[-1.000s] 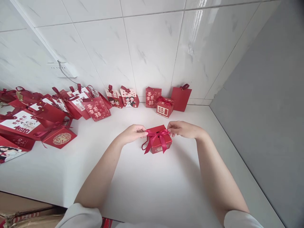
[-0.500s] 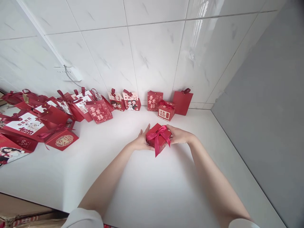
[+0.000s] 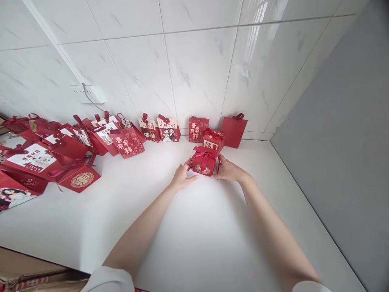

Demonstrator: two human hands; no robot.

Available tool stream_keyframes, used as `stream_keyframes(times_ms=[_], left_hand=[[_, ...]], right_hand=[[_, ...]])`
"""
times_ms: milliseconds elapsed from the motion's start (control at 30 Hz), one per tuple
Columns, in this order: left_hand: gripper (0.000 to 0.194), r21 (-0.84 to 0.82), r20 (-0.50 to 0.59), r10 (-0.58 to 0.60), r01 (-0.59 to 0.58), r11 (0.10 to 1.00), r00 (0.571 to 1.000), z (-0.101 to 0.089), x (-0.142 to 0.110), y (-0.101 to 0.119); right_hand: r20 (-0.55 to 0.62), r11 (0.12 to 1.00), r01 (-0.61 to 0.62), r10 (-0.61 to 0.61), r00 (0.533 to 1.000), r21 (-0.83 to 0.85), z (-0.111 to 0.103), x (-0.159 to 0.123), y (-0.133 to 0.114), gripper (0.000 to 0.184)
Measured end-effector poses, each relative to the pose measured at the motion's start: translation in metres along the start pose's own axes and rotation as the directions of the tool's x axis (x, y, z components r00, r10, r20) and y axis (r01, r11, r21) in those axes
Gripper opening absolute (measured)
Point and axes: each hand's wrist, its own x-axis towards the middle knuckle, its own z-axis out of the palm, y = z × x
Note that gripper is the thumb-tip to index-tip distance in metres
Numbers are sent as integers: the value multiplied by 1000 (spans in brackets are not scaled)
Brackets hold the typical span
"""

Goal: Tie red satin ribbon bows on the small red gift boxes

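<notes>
A red gift box (image 3: 204, 165) with a pink-red ribbon bow and a gold round emblem on its front stands upright on the white table (image 3: 194, 243). My left hand (image 3: 182, 177) grips it from the left, fingers along the side and thumb stretched toward the lower front edge. On the right side, my right hand (image 3: 227, 169) is closed around the box, its thumb low at the front corner. Just behind stands a smaller-looking red box (image 3: 213, 138) with a cream label, partly covered by the held one.
A red gift bag with white lettering (image 3: 198, 129) and a plain red bag (image 3: 234, 132) stand by the tiled wall. Two couple-print boxes (image 3: 169, 130) are left of them. Several red bags and a ribboned box (image 3: 80, 178) crowd the left. A grey panel (image 3: 343, 134) bounds the right.
The ribboned box has tipped from showing its top to standing upright, its emblem front now facing me. It moved slightly back, close to the box behind, with both hands following.
</notes>
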Motion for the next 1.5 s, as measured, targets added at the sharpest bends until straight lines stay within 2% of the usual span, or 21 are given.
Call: stream_keyframes(times_ms=[67,133,233,333,400,467,567,667,867,933,967,1033,1067,1133,1167,1200,1267,1333,1400,1500], left_hand=[[55,47,5,20,-21,999,1000,0,2,-1],[38,68,16,37,-38,997,999,-1,4,-4],[39,-50,-22,85,-86,995,996,-3,6,-9],[54,-195,-111,140,-160,968,984,-4,8,-16],[65,-245,-146,121,-155,957,982,-2,9,-22],[69,-266,-156,63,-104,958,986,-1,10,-27],[62,-239,-166,13,-53,970,986,0,10,-33],[52,-143,-162,46,-70,987,986,0,10,-33],[36,-37,-56,68,-70,997,996,3,7,-27],[37,-87,-5,85,-85,993,996,5,4,-23],[41,-163,13,76,-72,984,997,6,3,-19],[52,-441,50,26,-1,897,998,9,1,-9],[58,-608,80,4,45,792,997,11,0,-3],[68,-855,145,-19,135,500,989,14,-4,10],[73,-912,177,-22,172,373,984,15,-6,17],[78,-936,209,-20,206,286,978,15,-7,23],[84,-938,259,-31,259,229,965,16,-11,33],[86,-928,275,-46,277,248,960,15,-14,38],[83,-930,261,-61,268,253,964,13,-15,40],[83,-944,267,-59,274,183,962,11,-15,39]], right_hand=[[-29,985,127,-124,992,118,8,3,6,103],[-85,962,213,-201,976,171,19,6,11,102],[-223,946,299,-267,938,123,35,9,13,99],[-341,935,355,-340,876,-19,44,13,13,95],[-386,927,360,-371,844,-103,45,15,15,92],[-409,934,326,-356,840,-144,43,17,20,91],[-436,946,285,-324,840,-154,39,18,30,89],[-478,940,291,-341,809,-179,36,17,35,87],[-489,907,297,-412,769,-297,36,10,27,83],[-524,901,284,-425,738,-329,38,9,25,86],[-541,899,268,-425,726,-346,40,9,24,88],[-576,899,220,-414,704,-378,45,10,22,92],[-594,901,195,-407,694,-389,48,10,20,93],[-618,898,166,-405,674,-407,54,9,16,94],[-618,892,161,-413,668,-422,57,8,13,94],[-605,882,161,-427,672,-443,60,7,10,94],[-553,856,169,-453,699,-488,65,6,6,91],[-514,840,183,-469,719,-510,68,5,3,89],[-506,837,218,-488,711,-502,69,4,3,89],[-511,831,257,-517,687,-494,68,5,5,89]])
